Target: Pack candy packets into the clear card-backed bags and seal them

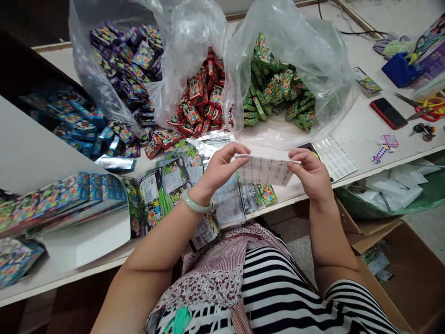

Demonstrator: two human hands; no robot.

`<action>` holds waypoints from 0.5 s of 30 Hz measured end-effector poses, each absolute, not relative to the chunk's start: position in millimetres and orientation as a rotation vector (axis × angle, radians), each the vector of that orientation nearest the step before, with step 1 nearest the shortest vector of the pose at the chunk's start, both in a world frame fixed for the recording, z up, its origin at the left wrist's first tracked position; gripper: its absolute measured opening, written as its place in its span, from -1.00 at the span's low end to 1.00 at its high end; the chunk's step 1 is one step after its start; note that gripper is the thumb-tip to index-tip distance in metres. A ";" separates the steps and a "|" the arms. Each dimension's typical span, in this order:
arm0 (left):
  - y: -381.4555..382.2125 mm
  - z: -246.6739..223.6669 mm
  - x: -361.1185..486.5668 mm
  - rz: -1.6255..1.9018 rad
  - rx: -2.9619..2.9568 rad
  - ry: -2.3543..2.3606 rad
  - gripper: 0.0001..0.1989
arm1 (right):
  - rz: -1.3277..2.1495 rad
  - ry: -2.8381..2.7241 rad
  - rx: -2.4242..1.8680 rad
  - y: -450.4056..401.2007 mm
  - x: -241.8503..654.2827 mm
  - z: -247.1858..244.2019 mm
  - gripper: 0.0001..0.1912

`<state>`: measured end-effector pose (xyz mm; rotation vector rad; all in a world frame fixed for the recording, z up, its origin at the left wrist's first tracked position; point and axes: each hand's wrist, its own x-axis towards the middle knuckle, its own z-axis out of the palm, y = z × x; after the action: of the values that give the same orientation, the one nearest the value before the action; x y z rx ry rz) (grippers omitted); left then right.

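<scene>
Between my two hands I hold a white sheet of printed labels (266, 171), its top edge folded or curled over. My left hand (224, 164), with a pale bangle on the wrist, pinches its left end. At the right end my right hand (310, 170) grips it between thumb and fingers. Below the left forearm and the sheet lie flat printed plastic pouches (170, 178), overlapping in a loose spread along the table edge. Another sheet of labels (335, 157) lies flat just right of my right hand, partly over a dark item.
Clear plastic bags hold purple packets (134, 58), red packets (205, 95) and green packets (278, 88). Blue packets (78, 123) lie left, above a box of stacked packets (79, 192). Rightward are a red-cased phone (388, 113), scissors (426, 107) and keys (423, 131). A cardboard box (410, 269) stands below.
</scene>
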<state>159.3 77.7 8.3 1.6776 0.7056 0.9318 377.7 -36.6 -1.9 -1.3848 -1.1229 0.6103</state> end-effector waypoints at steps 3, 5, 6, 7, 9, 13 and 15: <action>71.7 3.9 155.2 0.848 1.401 0.671 -0.74 | 0.847 -0.969 -1.332 -37.5 367.8 -3.0 -0.76; 67.1 2.5 153.9 0.842 1.335 0.683 -0.70 | 0.860 -0.913 -1.342 -38.7 359.7 -3.5 -0.75; 65.0 2.6 153.4 0.842 1.326 0.694 -0.69 | 0.847 -0.903 -1.339 -39.3 356.0 -3.4 -0.75; 63.3 3.3 152.9 0.850 1.322 0.709 -0.70 | 0.831 -0.904 -1.331 -39.7 352.8 -3.1 -0.75; 60.8 5.6 151.7 0.890 1.306 0.749 -0.72 | 0.793 -0.935 -1.294 -40.1 348.1 -2.0 -0.75; 58.1 9.3 148.7 0.925 1.272 0.801 -0.74 | 0.681 -1.029 -1.240 -42.9 344.6 -1.0 -0.74; 57.0 8.7 147.1 0.898 1.264 0.829 -0.74 | 0.677 -1.062 -1.287 -46.1 344.3 -1.4 -0.71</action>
<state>147.1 57.0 8.7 1.2637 0.8290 0.8979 344.3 -46.1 -1.4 -1.2874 -1.0622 0.6769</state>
